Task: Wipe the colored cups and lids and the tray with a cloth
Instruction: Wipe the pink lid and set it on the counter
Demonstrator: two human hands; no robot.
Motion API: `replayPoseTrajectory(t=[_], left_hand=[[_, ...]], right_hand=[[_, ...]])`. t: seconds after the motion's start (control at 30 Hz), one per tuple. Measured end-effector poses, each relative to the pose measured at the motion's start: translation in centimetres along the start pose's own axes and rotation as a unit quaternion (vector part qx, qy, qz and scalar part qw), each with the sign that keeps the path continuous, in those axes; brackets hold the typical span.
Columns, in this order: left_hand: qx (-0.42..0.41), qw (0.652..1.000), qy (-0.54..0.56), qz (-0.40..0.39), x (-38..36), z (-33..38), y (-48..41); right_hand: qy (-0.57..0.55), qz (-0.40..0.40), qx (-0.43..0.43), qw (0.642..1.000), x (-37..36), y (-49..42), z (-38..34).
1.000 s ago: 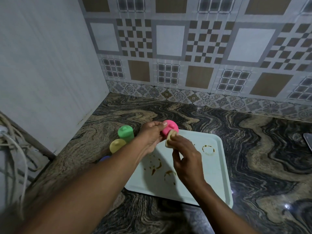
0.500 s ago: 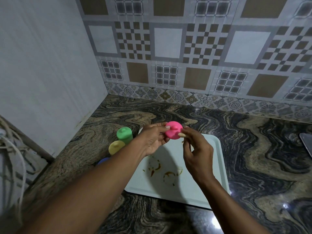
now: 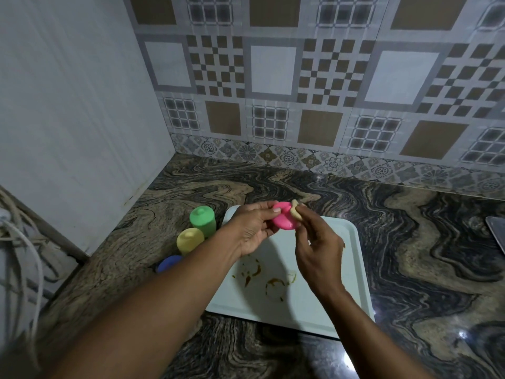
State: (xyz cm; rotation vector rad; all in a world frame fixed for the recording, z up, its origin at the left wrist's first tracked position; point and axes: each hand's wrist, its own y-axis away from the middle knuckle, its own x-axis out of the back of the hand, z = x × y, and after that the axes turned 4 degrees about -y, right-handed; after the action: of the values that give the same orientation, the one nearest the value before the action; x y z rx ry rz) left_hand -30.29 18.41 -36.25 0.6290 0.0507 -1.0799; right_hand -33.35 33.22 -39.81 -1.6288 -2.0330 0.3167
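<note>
My left hand holds a pink lid above the far left part of the pale tray. My right hand pinches a small cream cloth against the lid's right edge. The tray lies on the counter with brown ring stains near its front left. A green cup, a yellow cup and a blue cup stand in a row left of the tray, the blue one partly hidden by my left forearm.
A dark marbled counter runs to a patterned tile wall at the back and a white panel on the left. Pale cables hang at the far left. A metal edge shows at the right border.
The lid has turned in my left hand and now shows its glossy side. The cloth has moved from the lid's lower front to its upper right edge.
</note>
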Motion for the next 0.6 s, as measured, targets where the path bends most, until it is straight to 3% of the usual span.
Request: replayPoseTrajectory(t=[0.13,0.3,0.47,0.53,0.6], left_hand=[[-0.037,0.998,0.017,0.050,0.0,-0.9,-0.4],[-0.045,0.992,0.050,0.107,0.2,-1.2,-0.9],[-0.013,0.995,0.028,0.099,0.7,-1.0,-0.6],[0.003,0.997,0.035,0.066,0.4,-1.0,-0.4],[0.006,0.998,0.047,0.029,-0.3,-1.1,-0.3]], right_hand=[[0.035,-0.008,0.071,0.997,-0.2,1.3,0.7],[0.040,-0.135,0.145,0.979,0.1,2.4,0.6],[-0.060,0.034,-0.055,0.996,1.7,0.6,0.9],[-0.041,0.034,-0.044,0.998,1.5,-0.5,0.7],[0.011,-0.008,0.021,1.000,0.8,-0.8,0.4]])
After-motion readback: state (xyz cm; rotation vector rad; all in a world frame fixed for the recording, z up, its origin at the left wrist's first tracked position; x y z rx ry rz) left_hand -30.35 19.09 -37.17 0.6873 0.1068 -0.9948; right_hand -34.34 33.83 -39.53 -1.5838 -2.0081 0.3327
